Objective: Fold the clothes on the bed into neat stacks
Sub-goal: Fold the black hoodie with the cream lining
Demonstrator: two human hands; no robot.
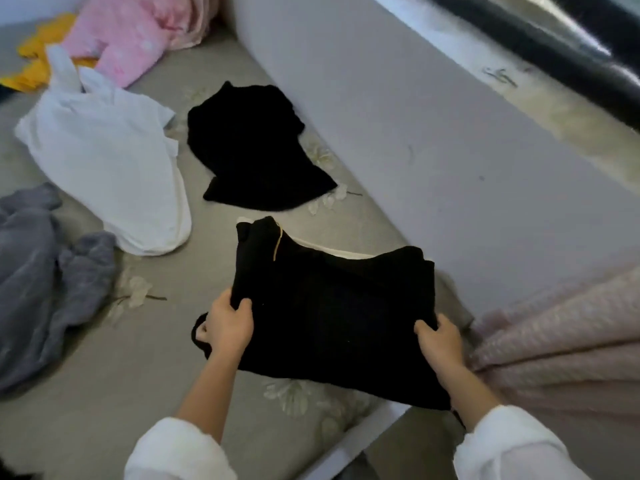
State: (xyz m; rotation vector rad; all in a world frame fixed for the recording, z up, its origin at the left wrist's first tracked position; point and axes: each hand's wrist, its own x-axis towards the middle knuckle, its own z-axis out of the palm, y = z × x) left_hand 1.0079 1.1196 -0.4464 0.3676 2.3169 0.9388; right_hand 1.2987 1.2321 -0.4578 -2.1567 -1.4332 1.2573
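i see the left hand (pixel 227 325) gripping the left edge of a black garment (pixel 329 317), thumb on top and fingers curled under the cloth. the right hand (pixel 441 342) grips the right edge of the same garment the same way. both arms wear white sleeves (pixel 180 452).

the black garment is partly folded and spread between the two hands, low over the near part of the bed (pixel 121 393). a thin yellow thread or tag (pixel 278 245) shows near its top left corner. a bit of white cloth (pixel 332 249) peeks out from behind its far edge.

further up the bed lies a second black garment (pixel 252 150), loose and unfolded, well apart from the one i hold. to its left is a white shirt (pixel 104 168), crumpled. a grey fuzzy garment (pixel 38 271) lies at the left edge. at the far end sit a pink garment (pixel 128 39) and a yellow one (pixel 34 64), touching each other.

the bed sheet is grey with pale flowers. a pale wall (pixel 433 150) runs along the right side of the bed. a pinkish knit blanket (pixel 561 341) bunches up just beside my right hand.
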